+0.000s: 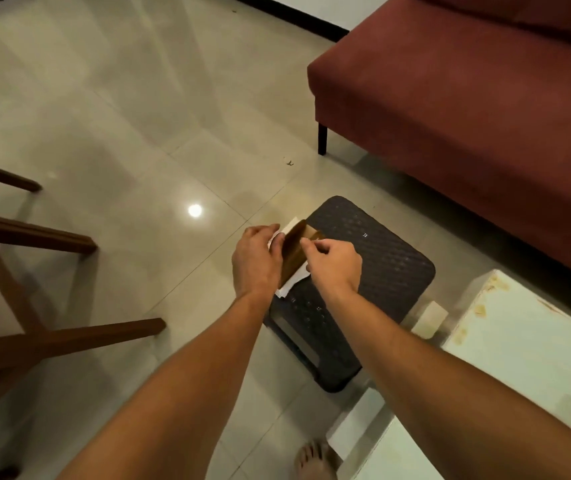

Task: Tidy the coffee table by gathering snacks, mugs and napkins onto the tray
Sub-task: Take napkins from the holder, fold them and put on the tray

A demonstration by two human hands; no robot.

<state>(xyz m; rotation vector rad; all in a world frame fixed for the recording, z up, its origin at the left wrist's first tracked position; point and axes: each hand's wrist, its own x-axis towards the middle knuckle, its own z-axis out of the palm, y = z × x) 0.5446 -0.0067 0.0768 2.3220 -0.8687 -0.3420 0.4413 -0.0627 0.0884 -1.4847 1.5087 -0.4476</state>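
Over the dark woven stool (pixel 374 258), both hands hold 1 brown packet (pixel 294 252) with white napkins (pixel 291 284): left hand (pixel 256 259) wrapped around it, right hand (pixel 334 259) pinching its edge. No tray or mugs visible, so most looks left.

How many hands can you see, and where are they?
2. The left hand holds the left side of a brown packet with white paper, over a dark stool. The right hand pinches the packet's top edge.
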